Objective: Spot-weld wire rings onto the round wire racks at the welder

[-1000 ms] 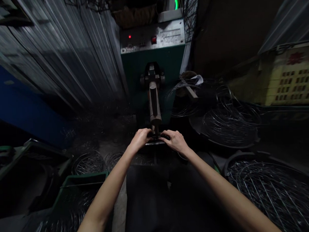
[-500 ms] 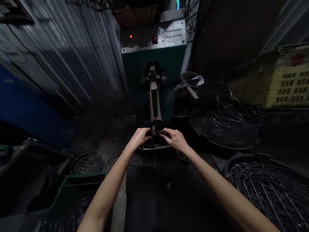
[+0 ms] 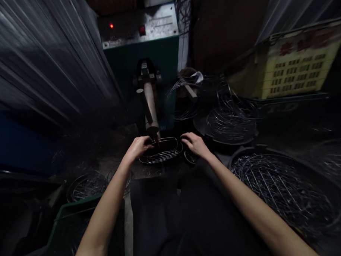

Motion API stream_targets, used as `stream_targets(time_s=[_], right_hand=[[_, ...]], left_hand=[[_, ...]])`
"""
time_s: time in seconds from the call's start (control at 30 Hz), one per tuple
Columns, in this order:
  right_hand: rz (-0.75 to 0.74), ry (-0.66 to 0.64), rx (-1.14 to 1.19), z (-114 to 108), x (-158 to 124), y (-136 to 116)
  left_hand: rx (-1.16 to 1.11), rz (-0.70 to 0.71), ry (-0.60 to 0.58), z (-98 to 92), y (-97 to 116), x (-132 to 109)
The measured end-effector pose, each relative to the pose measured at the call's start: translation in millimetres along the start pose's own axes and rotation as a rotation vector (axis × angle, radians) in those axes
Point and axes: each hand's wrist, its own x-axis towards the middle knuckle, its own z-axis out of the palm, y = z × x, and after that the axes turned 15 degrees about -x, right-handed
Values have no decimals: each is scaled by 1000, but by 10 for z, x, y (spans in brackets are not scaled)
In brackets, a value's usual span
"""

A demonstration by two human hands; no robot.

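An oval wire frame [image 3: 165,156] with several parallel rods hangs under the tip of the machine's electrode arm [image 3: 149,106], which looks like a spot welder's. My left hand [image 3: 138,147] is closed on the frame's left end, thumb and fingers pinching the wire. By the right end, my right hand [image 3: 196,143] has curled fingers with a small gap between thumb and forefinger. It looks just off the frame, and I make out nothing in it. The green machine body [image 3: 162,64] stands behind, with a red light lit on its panel [image 3: 158,25].
To the right lie a round tray [image 3: 200,129] of wire rings and a larger tub [image 3: 235,155] of short wire pieces. A yellow crate [image 3: 294,77] stands beyond them. A green crate [image 3: 60,217] and a wire coil [image 3: 87,187] are at lower left.
The view has swung right, so the machine sits further left. My right hand has come away from the electrode tip, and more of the wire frame shows between my hands.
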Motion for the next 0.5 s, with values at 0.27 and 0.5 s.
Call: stream_targets(time_s=[0.27,0.5], right_hand=[[-139,-71,-240,11,-48,-261],[-217,-141,-527,53,-96,-635]], left_hand=[[-57,-20,83,-83,-211,-222],[-19,-8,-29,61,-1,-204]])
